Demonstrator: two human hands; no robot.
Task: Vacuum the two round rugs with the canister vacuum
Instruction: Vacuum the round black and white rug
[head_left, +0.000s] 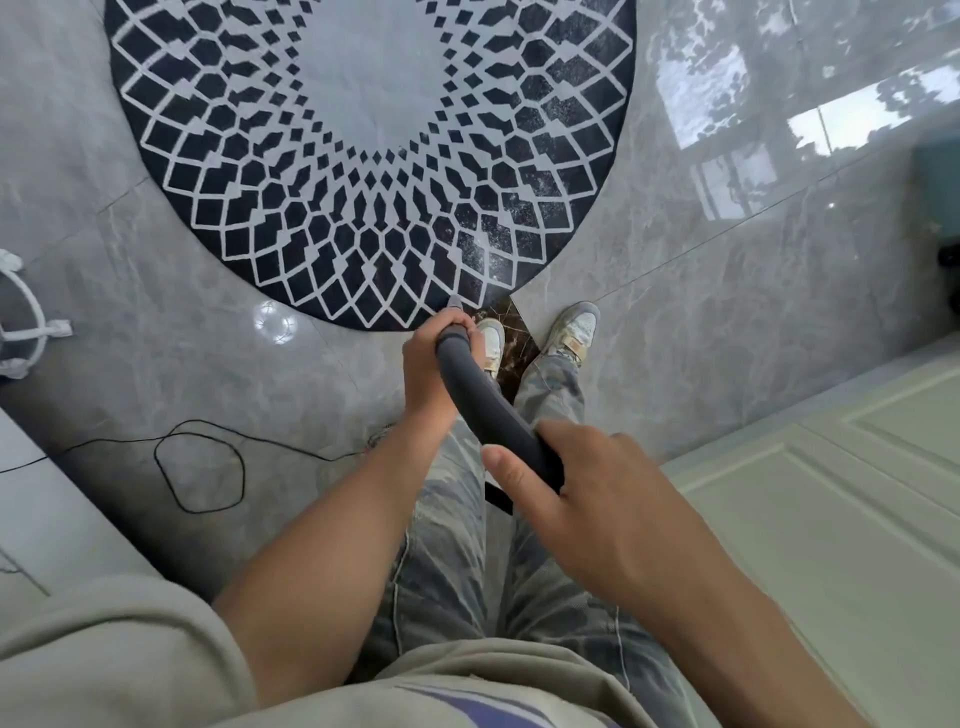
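Observation:
A round rug (363, 156) with a black and white diamond pattern and a grey centre lies on the grey tiled floor ahead of my feet. I hold a dark grey vacuum hose (483, 400) in both hands. My left hand (434, 364) grips its far end, just above the rug's near edge. My right hand (582, 499) grips the hose closer to my body, thumb on top. The hose end past my left hand is mostly hidden. The canister and a second rug are not in view.
A thin black cord (202, 467) loops across the floor at the left. A white wire stand (26, 322) sits at the left edge. Pale green panelled cabinet fronts (831, 493) run along the right. A dark object (943, 197) stands at the far right.

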